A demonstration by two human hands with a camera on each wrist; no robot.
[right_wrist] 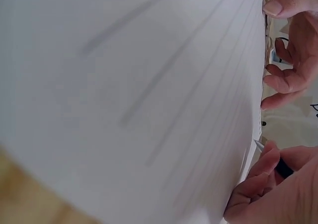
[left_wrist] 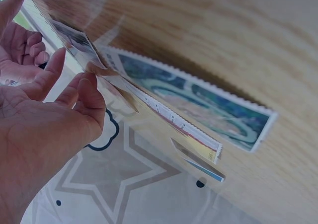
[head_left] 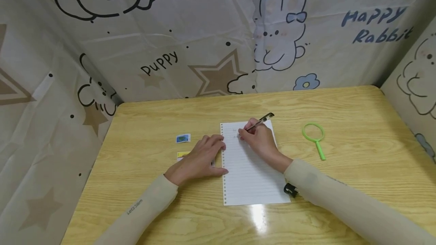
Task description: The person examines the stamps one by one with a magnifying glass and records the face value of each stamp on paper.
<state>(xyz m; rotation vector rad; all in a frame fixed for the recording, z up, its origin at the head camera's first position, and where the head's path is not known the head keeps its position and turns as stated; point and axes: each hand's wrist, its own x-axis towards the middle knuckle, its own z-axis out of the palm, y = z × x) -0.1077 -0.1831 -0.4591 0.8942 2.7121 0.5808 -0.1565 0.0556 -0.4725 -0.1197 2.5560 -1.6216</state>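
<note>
A sheet of lined loose-leaf paper [head_left: 253, 184], holes along its left edge, lies on the table. My right hand [head_left: 263, 143] grips a dark pen [head_left: 267, 117], its tip at the upper left of the sheet beside a few faint marks. In the right wrist view the silver pen tip [right_wrist: 259, 145] meets the page. My left hand [head_left: 201, 158] rests at the sheet's left edge, fingers bent loosely and thumb apart. Partly hidden under and beside it are several stamps, one yellow-topped [head_left: 182, 155]. In the left wrist view a large green-blue stamp [left_wrist: 198, 102] with perforated edges lies nearest.
A blue stamp [head_left: 183, 138] lies alone left of the sheet. To the right is a green magnifying glass [head_left: 319, 149]. A small black object [head_left: 290, 189] sits by the sheet's lower right edge, under the right forearm. Printed cloth [head_left: 218, 29] walls the table's back and sides.
</note>
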